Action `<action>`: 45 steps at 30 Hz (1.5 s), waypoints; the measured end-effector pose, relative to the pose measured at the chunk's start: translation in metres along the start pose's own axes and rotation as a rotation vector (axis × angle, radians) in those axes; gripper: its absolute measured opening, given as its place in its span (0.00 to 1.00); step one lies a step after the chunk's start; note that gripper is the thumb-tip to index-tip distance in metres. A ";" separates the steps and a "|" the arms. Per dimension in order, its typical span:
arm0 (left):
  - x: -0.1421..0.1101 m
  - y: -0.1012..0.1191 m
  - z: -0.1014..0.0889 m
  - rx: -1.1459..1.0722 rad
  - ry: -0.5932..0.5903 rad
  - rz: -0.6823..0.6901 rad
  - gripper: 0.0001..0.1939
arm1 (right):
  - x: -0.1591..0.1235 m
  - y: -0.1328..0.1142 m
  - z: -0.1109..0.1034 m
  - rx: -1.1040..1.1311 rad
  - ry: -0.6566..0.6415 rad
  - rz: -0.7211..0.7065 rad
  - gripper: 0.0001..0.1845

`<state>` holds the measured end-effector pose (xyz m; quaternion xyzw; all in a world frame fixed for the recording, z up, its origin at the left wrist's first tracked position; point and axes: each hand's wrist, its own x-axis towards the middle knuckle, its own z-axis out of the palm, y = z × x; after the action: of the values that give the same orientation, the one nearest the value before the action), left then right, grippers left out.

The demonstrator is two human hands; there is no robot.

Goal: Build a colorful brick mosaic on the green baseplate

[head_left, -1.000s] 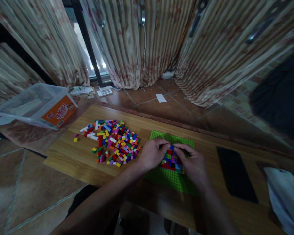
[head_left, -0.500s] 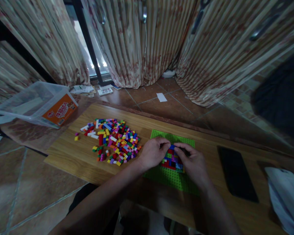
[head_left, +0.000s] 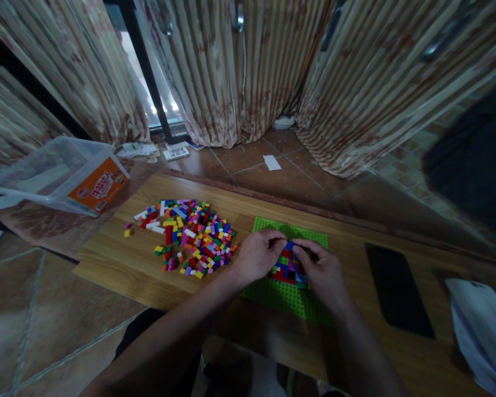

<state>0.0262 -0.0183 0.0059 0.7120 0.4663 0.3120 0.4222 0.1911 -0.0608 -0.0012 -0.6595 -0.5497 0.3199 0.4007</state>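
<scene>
On the wooden bench lies a green baseplate (head_left: 268, 298) carrying a block of multicoloured toy bricks (head_left: 288, 270). My left hand (head_left: 257, 255) and my right hand (head_left: 321, 270) meet at the far edge of that block, thumbs and forefingers closed. Between their fingertips shows a blue brick (head_left: 290, 245), pinched from both sides and touching the built bricks. My fingers hide part of it, and my right hand covers the block's right side. Left of my left hand spreads a heap of loose bricks (head_left: 196, 237).
A clear plastic box (head_left: 58, 173) with an orange label stands beyond the bench's left end. On the right of the bench (head_left: 119, 259) are a dark flat phone-like slab (head_left: 399, 289) and a white packet (head_left: 479, 325). Curtains (head_left: 215, 77) hang behind; papers (head_left: 176, 153) lie on the floor.
Both hands stay in nearly the same place on the blue brick. The whole view shifts very slightly; the heap and the baseplate look unchanged.
</scene>
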 end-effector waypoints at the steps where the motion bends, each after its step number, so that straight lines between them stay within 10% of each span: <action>1: 0.000 0.000 0.000 0.002 -0.001 -0.001 0.13 | 0.000 0.000 0.000 -0.009 -0.001 -0.006 0.17; 45: 0.006 -0.007 0.003 -0.090 0.006 -0.072 0.11 | -0.001 -0.005 0.001 -0.072 -0.004 -0.044 0.17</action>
<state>0.0279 -0.0117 -0.0012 0.6741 0.4784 0.3194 0.4634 0.1878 -0.0610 0.0030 -0.6607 -0.5759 0.2923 0.3826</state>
